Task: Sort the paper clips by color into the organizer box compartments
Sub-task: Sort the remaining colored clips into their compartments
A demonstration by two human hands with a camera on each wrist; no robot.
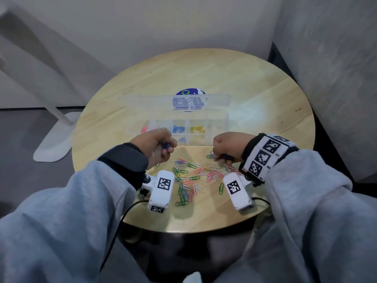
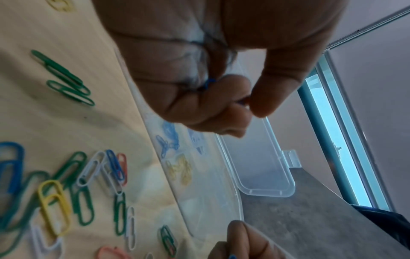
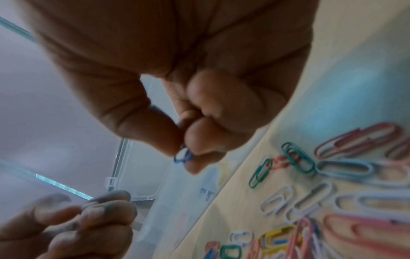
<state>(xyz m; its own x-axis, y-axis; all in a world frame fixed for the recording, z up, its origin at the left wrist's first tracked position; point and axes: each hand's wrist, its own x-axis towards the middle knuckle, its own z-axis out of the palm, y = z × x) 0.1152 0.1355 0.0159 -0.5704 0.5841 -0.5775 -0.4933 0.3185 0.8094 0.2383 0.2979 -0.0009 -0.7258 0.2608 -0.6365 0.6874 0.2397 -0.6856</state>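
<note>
A clear organizer box (image 1: 216, 137) stands mid-table with its lid (image 1: 216, 99) open behind it. Pink clips (image 1: 143, 129), blue clips (image 1: 178, 128) and yellow clips (image 1: 197, 129) lie in separate compartments. My left hand (image 1: 168, 147) hovers at the box's front left corner, fingers curled round blue paper clips (image 2: 209, 82). My right hand (image 1: 216, 157) is low over the far right of the loose pile (image 1: 193, 176) and pinches one blue clip (image 3: 183, 155) between thumb and fingertip. The pile holds several mixed green, white, pink, blue and yellow clips.
The round wooden table (image 1: 265, 99) stands against a grey wall on the right. A blue round sticker (image 1: 190, 92) shows behind the lid. A white stand base (image 1: 53, 144) sits on the floor to the left. A cable (image 1: 122, 219) hangs off the table's front edge.
</note>
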